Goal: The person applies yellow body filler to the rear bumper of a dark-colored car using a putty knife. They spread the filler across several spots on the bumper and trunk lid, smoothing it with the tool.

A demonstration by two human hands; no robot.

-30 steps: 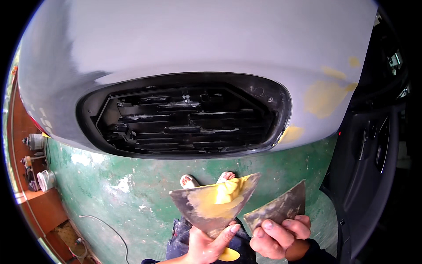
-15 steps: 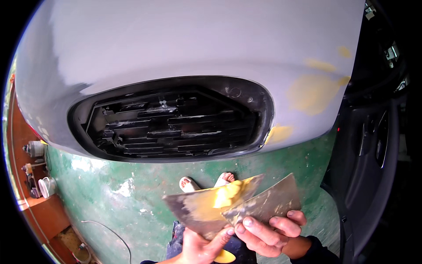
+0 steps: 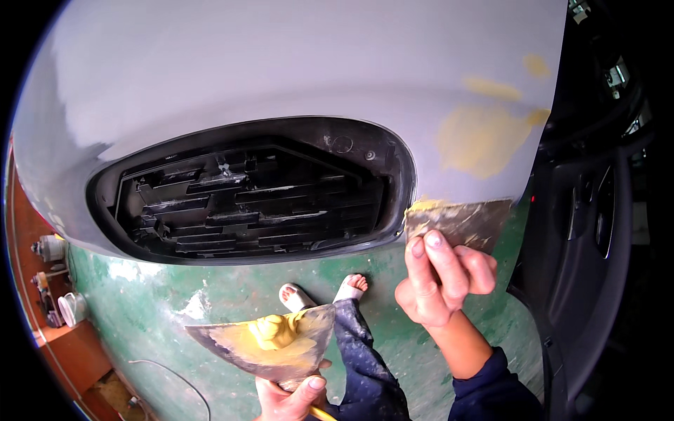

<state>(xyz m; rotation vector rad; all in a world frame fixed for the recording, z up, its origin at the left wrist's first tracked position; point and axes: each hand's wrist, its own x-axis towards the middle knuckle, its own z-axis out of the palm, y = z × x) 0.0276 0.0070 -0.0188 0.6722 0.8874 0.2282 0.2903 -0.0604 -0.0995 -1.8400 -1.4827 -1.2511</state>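
Observation:
My left hand (image 3: 288,396) grips a wide, dark-stained metal spreader (image 3: 225,344) with a lump of yellow putty (image 3: 274,330) on it, low in the head view. In my right hand (image 3: 446,274) is a smaller metal scraper (image 3: 463,217), its blade against or just over the lower panel edge beside the right end of the dark oval recess (image 3: 281,196). Some yellow shows along that blade's top edge. The grey car panel (image 3: 281,56) has several pale yellow patches (image 3: 481,137) on its right side. Part of the edge beneath the blade is hidden.
A dark open car door (image 3: 583,295) stands at the right. Brown shelving (image 3: 70,354) with cans and a white tub (image 3: 70,309) lines the left. A hose (image 3: 168,375) lies on the green floor (image 3: 140,302). My sandalled feet (image 3: 351,288) are below the panel.
My right hand has moved up with its scraper to the panel edge, parting from the left spreader. My left hand and spreader have shifted down and left.

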